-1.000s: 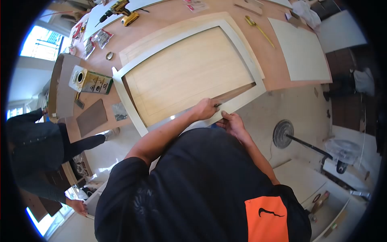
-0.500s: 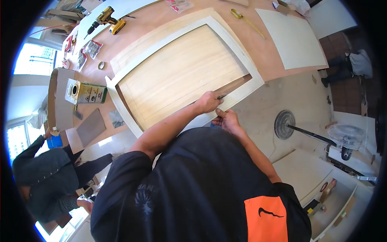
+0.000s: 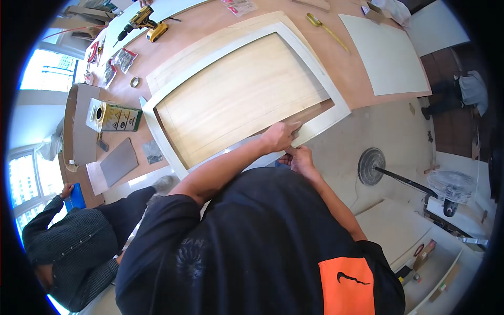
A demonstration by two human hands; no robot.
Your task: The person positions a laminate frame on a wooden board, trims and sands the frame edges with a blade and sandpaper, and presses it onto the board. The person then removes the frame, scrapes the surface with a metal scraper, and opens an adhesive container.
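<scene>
A white rectangular frame (image 3: pixel 226 51) lies tilted over a pale wood panel (image 3: pixel 241 94), which shows through its opening. My left hand (image 3: pixel 279 136) rests at the inner edge of the near rail, index finger stretched along it and the other fingers curled over the edge. Just below, at the outer edge of the same rail, my right hand (image 3: pixel 301 160) is closed, with thumb and fingers pinching the edge. The undersides of both hands are hidden, so any small item in them cannot be made out.
On the workbench (image 3: pixel 184 52) are a yellow cordless drill (image 3: pixel 142 23), tape measure (image 3: pixel 328 31), metal can (image 3: pixel 118 116), tape roll (image 3: pixel 135 82) and white panel (image 3: pixel 386 55). A co-worker (image 3: pixel 79 236) stands left, holding something blue. A standing fan (image 3: pixel 449 186) is right.
My left index finger now stretches along the rail, where a small dark item showed at its fingertips before. The co-worker at left has shifted, and a hand appears near the drill.
</scene>
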